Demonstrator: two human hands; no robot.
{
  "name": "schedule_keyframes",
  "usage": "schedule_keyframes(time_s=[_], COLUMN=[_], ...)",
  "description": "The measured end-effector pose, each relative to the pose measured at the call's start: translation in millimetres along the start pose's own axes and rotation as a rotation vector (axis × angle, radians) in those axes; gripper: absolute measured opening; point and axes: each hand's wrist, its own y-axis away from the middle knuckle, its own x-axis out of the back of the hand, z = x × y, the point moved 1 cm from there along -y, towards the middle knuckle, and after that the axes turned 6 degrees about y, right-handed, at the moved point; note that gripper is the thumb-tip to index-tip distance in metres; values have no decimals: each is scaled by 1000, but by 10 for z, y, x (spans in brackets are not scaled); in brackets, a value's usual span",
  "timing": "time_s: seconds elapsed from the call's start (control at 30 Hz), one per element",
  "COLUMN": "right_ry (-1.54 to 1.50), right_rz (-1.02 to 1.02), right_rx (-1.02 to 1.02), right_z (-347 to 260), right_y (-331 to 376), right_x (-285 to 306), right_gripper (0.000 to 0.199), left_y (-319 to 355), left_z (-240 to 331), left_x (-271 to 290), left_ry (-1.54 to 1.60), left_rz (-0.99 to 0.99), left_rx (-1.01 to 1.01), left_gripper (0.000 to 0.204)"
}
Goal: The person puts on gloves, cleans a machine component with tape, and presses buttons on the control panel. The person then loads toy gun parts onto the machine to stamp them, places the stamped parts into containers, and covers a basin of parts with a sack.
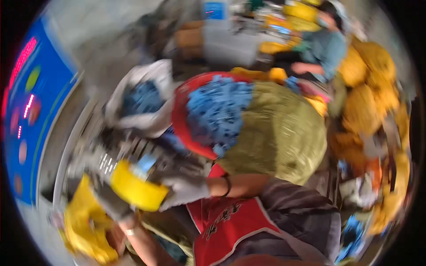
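A bright yellow curved piece [138,186], perhaps cloth or soft sheet, is held low at the left, smeared by motion. My right hand [184,188], in a light grey glove, grips its right end. Against its left side is my left hand [108,197], in a darker grey glove, its fingers blurred but seemingly closed on the piece. Just beyond it, a small light-blue piece [145,162] lies by the slotted metal part of a machine [106,162]. A larger yellow sheet or bag [86,226] hangs beside my left wrist.
Beyond my hands stands a red tub [181,116] heaped with blue pieces [217,106], next to a white sack [157,80] of similar pieces. An olive sack [284,133] bulges at right. Farther back sits another person [326,48] among yellow bundles [364,106]. A blue panel [49,111] stands left.
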Motion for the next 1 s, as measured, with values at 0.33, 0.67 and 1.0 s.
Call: schedule_keyframes(time_s=[0.33,0.67,1.0], right_ry=[-6,-207,-1], right_rz=[63,-53,-42], right_rx=[-3,-163,-62], right_z=[-115,-21,-40], right_y=[28,-24,117], right_x=[-77,-127,157], right_gripper=[47,48,59], left_y=[157,-83,-84], left_z=[-42,550,200], left_x=[-61,-386,-477], left_ry=[-755,875,1315], left_rz=[145,488,330], left_rx=[99,698,310], left_gripper=[55,65,39])
